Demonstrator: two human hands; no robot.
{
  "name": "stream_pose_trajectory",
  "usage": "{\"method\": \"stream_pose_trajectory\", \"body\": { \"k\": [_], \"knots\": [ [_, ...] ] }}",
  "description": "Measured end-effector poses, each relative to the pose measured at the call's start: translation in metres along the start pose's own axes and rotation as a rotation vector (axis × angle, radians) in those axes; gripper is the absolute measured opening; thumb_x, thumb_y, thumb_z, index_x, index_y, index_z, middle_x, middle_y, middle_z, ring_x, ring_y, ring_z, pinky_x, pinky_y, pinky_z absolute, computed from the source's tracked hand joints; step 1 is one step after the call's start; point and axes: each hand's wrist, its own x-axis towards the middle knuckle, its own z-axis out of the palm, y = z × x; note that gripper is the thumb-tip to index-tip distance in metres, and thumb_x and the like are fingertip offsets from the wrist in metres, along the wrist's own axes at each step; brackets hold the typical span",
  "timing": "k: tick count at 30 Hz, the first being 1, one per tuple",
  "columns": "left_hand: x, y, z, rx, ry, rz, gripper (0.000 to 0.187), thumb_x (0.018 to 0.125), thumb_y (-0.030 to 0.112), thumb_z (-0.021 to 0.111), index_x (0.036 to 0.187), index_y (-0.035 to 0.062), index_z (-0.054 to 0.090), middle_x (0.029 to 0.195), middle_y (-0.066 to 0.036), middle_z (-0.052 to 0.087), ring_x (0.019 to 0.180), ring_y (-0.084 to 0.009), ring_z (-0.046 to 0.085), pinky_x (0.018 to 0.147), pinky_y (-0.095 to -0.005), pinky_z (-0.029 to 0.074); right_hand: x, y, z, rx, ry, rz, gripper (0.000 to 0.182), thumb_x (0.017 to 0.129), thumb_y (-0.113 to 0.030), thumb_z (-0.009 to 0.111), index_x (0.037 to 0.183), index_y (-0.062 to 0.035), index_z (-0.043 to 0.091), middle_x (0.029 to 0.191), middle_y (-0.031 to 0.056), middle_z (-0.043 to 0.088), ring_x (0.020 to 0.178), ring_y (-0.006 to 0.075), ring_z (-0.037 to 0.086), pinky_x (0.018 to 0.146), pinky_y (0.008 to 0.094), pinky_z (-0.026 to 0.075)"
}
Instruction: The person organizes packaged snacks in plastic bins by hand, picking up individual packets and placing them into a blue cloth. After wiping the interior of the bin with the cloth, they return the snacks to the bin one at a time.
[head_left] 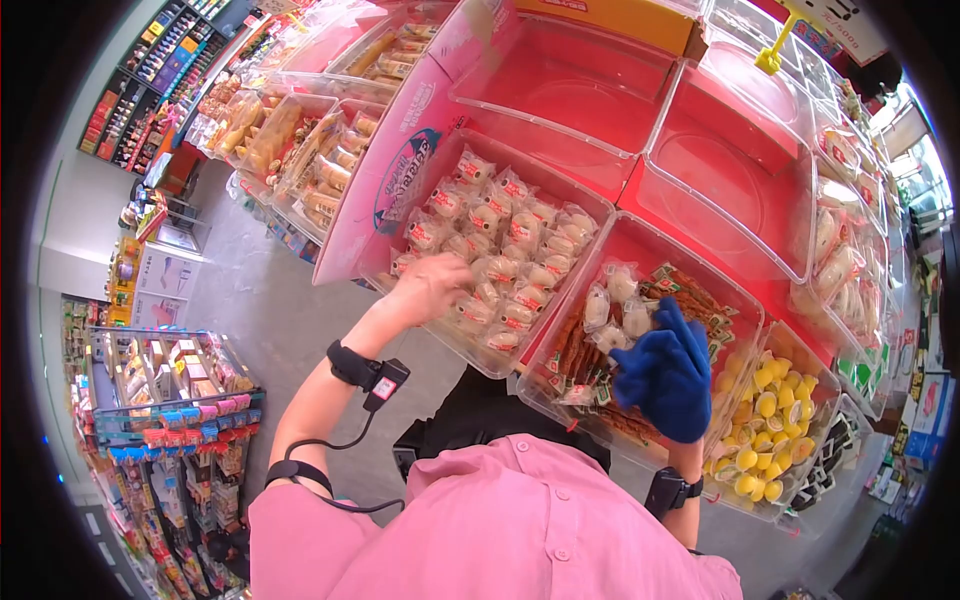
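My left hand (pixel 435 290) reaches over the near left edge of a clear plastic bin (pixel 475 358). Its fingers are bent and apart, touching white, round snacks in clear wrappers with red print (pixel 520 228). Whether a packet is between the fingertips is hard to see. Blue fabric (pixel 665 375) covers my right hand; a glove and a draped cloth look alike here, and the fingers are hidden. That hand is over the neighbouring bin (pixel 562 408), close to several white wrapped snacks (pixel 622 305) lying on reddish-brown stick packets (pixel 690 290).
A bin of yellow-capped cups (pixel 770 430) stands at the right. Behind are clear bins on a red stand (pixel 735 165). A pink printed board (pixel 390 165) rises at the left, with bread bins (pixel 325 170) beyond. A tiered rack (pixel 170 380) stands across the aisle.
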Motion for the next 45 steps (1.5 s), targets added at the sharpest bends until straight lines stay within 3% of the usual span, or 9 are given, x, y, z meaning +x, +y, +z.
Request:
{"method": "stream_pose_trajectory", "body": {
  "k": [3, 5, 17, 21, 22, 24, 30, 38, 45],
  "knots": [
    [0.008, 0.011, 0.009, -0.1, -0.128, 0.115, 0.031, 0.068, 0.011, 0.064, 0.097, 0.0039, 0.057, 0.096, -0.011, 0.053, 0.095, -0.0297, 0.051, 0.079, -0.0378, 0.044, -0.008, -0.02, 0.012, -0.19, 0.035, 0.019, 0.046, 0.089, -0.014, 0.048, 0.13, -0.0023, 0.031, 0.095, 0.0082, 0.055, 0.091, 0.023, 0.056, 0.071, 0.0363, 0.051],
    [0.009, 0.012, 0.022, -0.083, -0.099, 0.16, 0.042, 0.068, 0.011, 0.067, 0.106, 0.0045, 0.054, 0.107, -0.012, 0.051, 0.103, -0.0293, 0.048, 0.086, -0.038, 0.041, -0.009, -0.022, -0.007, -1.519, -0.213, -0.594, 0.035, 0.085, -0.006, 0.05, 0.119, 0.0001, 0.044, 0.098, 0.0094, 0.057, 0.1, 0.0254, 0.055, 0.08, 0.0353, 0.046],
    [0.01, 0.004, 0.038, -0.22, -0.19, 0.035, 0.065, 0.056, 0.0, 0.069, 0.117, 0.0053, 0.048, 0.12, -0.013, 0.045, 0.116, -0.0307, 0.038, 0.094, -0.0385, 0.038, -0.037, 0.017, -0.075, -1.666, 0.05, -0.356, 0.023, 0.079, -0.004, 0.055, 0.102, -0.0015, 0.057, 0.102, 0.0099, 0.057, 0.096, 0.0201, 0.055, 0.087, 0.0319, 0.042],
    [0.019, 0.02, 0.025, -0.116, -0.136, -0.053, 0.071, 0.054, 0.0, 0.071, 0.12, 0.0051, 0.045, 0.124, -0.013, 0.042, 0.119, -0.0308, 0.035, 0.097, -0.0396, 0.035, -0.115, 0.087, -0.246, -2.303, 0.148, -0.324, 0.021, 0.078, -0.006, 0.057, 0.099, -0.0024, 0.06, 0.102, 0.0087, 0.057, 0.094, 0.0174, 0.056, 0.088, 0.0315, 0.042],
    [0.02, 0.018, 0.026, -0.081, -0.118, -0.029, 0.074, 0.053, 0.001, 0.071, 0.122, 0.0049, 0.044, 0.126, -0.013, 0.041, 0.121, -0.0307, 0.034, 0.099, -0.0393, 0.033, -0.116, 0.077, -0.22, -2.305, 0.153, -0.325, 0.021, 0.078, -0.006, 0.057, 0.099, -0.0024, 0.06, 0.102, 0.0087, 0.057, 0.094, 0.0174, 0.056, 0.088, 0.0315, 0.042],
    [0.022, 0.014, 0.029, -0.051, -0.096, -0.003, 0.078, 0.052, 0.001, 0.072, 0.123, 0.0048, 0.043, 0.128, -0.013, 0.039, 0.123, -0.0305, 0.032, 0.101, -0.0391, 0.032, -0.116, 0.041, -0.128, -1.188, 0.358, -0.052, 0.028, 0.082, 0.0, 0.05, 0.109, 0.0009, 0.051, 0.107, 0.013, 0.057, 0.104, 0.0269, 0.052, 0.087, 0.0314, 0.04],
    [0.022, 0.0, 0.031, -0.148, -0.272, 0.131, 0.08, 0.055, 0.008, 0.073, 0.127, 0.0057, 0.04, 0.134, -0.013, 0.035, 0.127, -0.0303, 0.027, 0.104, -0.0392, 0.027, -0.019, -0.018, -0.006, -2.301, -0.113, -0.348, 0.025, 0.084, -0.007, 0.049, 0.109, -0.0037, 0.053, 0.107, 0.0111, 0.057, 0.1, 0.0244, 0.053, 0.085, 0.0322, 0.041],
    [0.057, -0.015, 0.037, -0.132, 0.036, -0.009, 0.032, 0.077, 0.013, 0.06, 0.106, 0.0001, 0.055, 0.12, -0.016, 0.047, 0.108, -0.0307, 0.047, 0.088, -0.0371, 0.04, -0.054, -0.001, -0.057, -1.615, 0.242, -0.314, 0.026, 0.084, -0.008, 0.05, 0.11, -0.0039, 0.052, 0.105, 0.0103, 0.057, 0.099, 0.0231, 0.054, 0.086, 0.032, 0.041],
    [0.06, -0.002, 0.041, -0.008, -0.023, -0.032, 0.031, 0.075, 0.015, 0.061, 0.102, 0.0011, 0.056, 0.104, -0.014, 0.052, 0.097, -0.0314, 0.051, 0.083, -0.039, 0.042, -0.057, -0.001, -0.061, -1.532, 0.317, -0.311, 0.027, 0.084, -0.009, 0.051, 0.11, -0.0041, 0.052, 0.103, 0.0095, 0.057, 0.098, 0.0219, 0.054, 0.087, 0.0318, 0.041]
  ]
}}
